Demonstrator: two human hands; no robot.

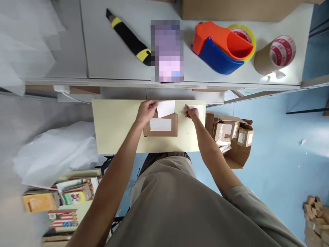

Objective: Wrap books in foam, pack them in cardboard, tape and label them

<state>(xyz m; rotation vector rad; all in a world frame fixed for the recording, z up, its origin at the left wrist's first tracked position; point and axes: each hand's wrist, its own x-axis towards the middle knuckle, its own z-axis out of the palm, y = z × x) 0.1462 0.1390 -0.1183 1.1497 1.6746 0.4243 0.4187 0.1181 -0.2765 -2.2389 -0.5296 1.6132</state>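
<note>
On the pale yellow table, a cardboard box (160,132) lies flat with a white label (160,124) on its top. My left hand (147,111) pinches a white slip of paper (166,108) by its left end. That slip is tilted and overlaps the box's far edge. To the right of the box, my right hand (192,112) has its fingers closed over a second white slip (199,109) near the table's far right corner. What the right fingertips grip, if anything, is too small to make out.
The shelf above bears a utility knife (130,39), a pixelated phone-like object (168,51), an orange and blue tape dispenser (221,48) and a tape roll (275,55). An open carton (235,156) of small boxes stands right. Books (63,219) and white plastic wrapping (59,151) are left.
</note>
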